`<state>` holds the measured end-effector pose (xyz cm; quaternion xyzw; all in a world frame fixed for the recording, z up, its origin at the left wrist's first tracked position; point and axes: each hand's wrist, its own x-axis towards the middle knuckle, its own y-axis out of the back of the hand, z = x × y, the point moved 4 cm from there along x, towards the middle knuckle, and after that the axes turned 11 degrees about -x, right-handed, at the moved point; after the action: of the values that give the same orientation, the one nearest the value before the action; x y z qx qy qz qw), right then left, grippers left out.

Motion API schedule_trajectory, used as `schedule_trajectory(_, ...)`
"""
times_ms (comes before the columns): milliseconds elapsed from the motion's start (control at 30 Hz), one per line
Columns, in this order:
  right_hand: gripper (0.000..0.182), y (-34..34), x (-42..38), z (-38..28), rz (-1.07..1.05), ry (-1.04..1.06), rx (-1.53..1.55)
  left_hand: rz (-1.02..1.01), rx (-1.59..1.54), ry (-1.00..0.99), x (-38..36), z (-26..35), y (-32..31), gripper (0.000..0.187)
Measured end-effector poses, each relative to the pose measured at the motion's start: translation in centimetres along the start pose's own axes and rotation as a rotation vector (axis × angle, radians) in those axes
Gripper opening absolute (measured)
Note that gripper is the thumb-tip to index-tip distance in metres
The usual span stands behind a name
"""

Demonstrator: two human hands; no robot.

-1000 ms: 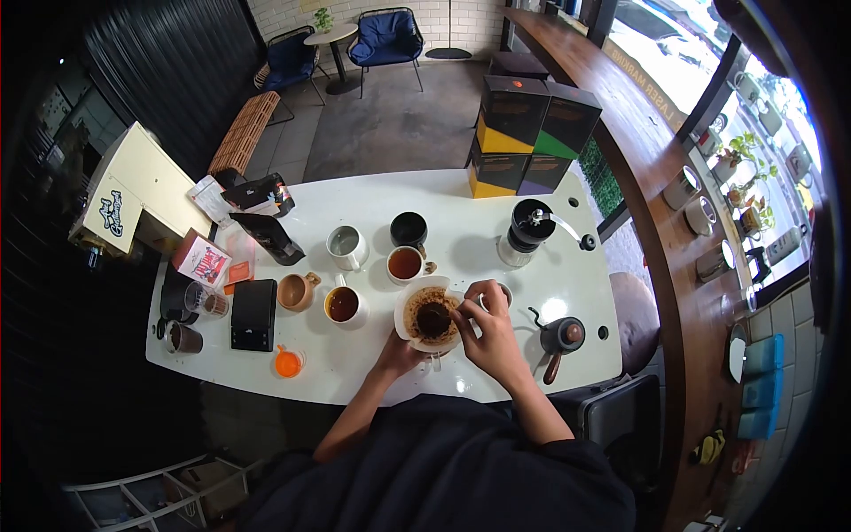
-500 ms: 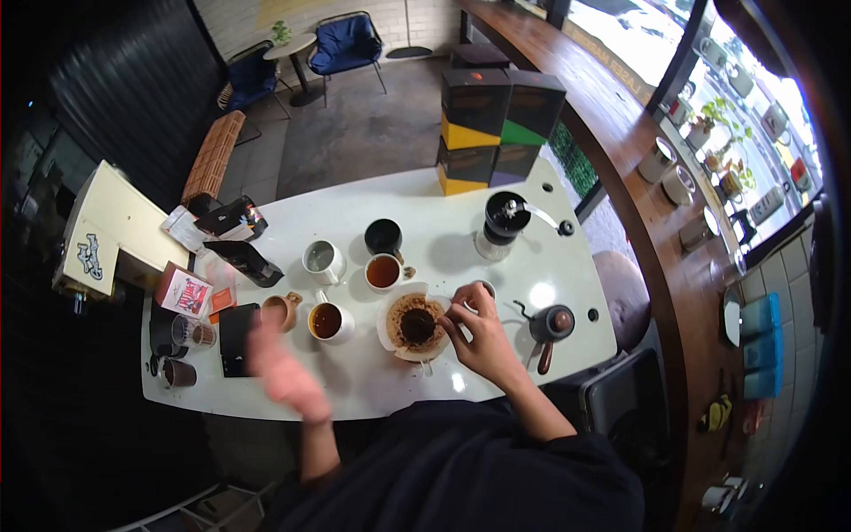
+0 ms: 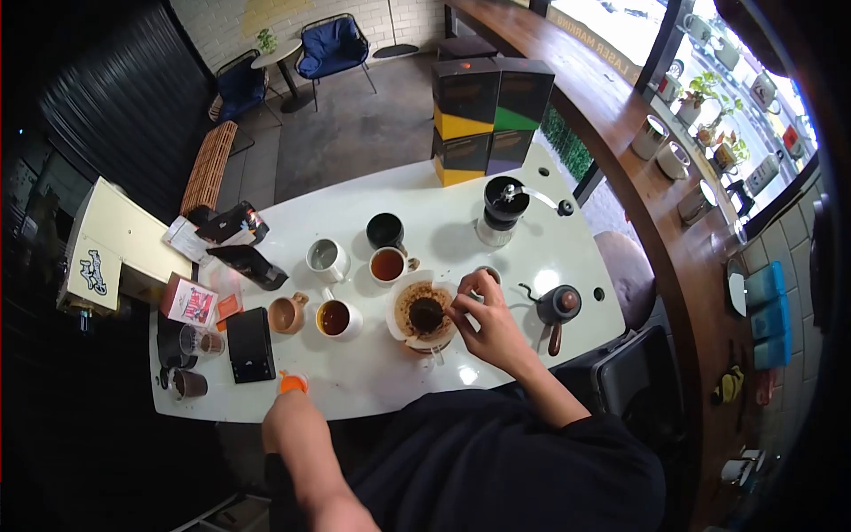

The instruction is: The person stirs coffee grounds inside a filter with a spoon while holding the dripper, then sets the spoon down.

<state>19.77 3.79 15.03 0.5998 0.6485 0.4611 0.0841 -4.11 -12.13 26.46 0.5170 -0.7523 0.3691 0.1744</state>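
Brown coffee grounds line a pale paper filter (image 3: pixel 396 330), darker in the middle, set in a dripper with a clear handle at its front. My right hand (image 3: pixel 489 330) is pinched at the filter's right rim; what lies between its fingertips is too small to tell. Beyond those knuckles stands a small cup (image 3: pixel 493 274), partly covered. Near the table's front edge, my left hand (image 3: pixel 288 410) meets a bright orange object (image 3: pixel 293 382). The left fingers are hidden, so a hold on it cannot be confirmed. Left of the dripper is a white mug (image 3: pixel 351 321) of dark tea-coloured liquid.
Several more cups stand behind, including a brown cup (image 3: pixel 285 316) and a black mug (image 3: pixel 385 230). A hand grinder (image 3: pixel 502 213) and a small kettle-like pot (image 3: pixel 557 306) are at right. A black flat scale-like slab (image 3: pixel 250 346) lies left, stacked boxes (image 3: pixel 465 93) far back.
My left hand has swung down and left to the front edge, and the orange object now shows beyond it. The right hand stays at the filter's rim.
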Motion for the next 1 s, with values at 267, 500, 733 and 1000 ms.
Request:
schedule_trajectory(267,0.011,0.2,-0.3,-0.4,0.029,-0.038,-0.035,-0.525,0.19,0.177,-6.4,-4.5,-3.2,0.051)
schedule_trajectory(500,0.009,0.4,-0.1,-1.1,0.077,0.036,-0.078,-0.615,0.645,1.307,-17.8,4.6,8.2,0.062)
schedule_trajectory(733,0.009,-0.7,0.4,-1.4,0.018,0.029,0.024,-0.558,0.515,1.903,-23.9,7.0,8.1,0.094)
schedule_trajectory(1000,0.009,-0.4,0.8,-1.0,0.02,-0.002,0.024,-0.41,0.237,2.088,-28.0,6.2,8.6,0.095)
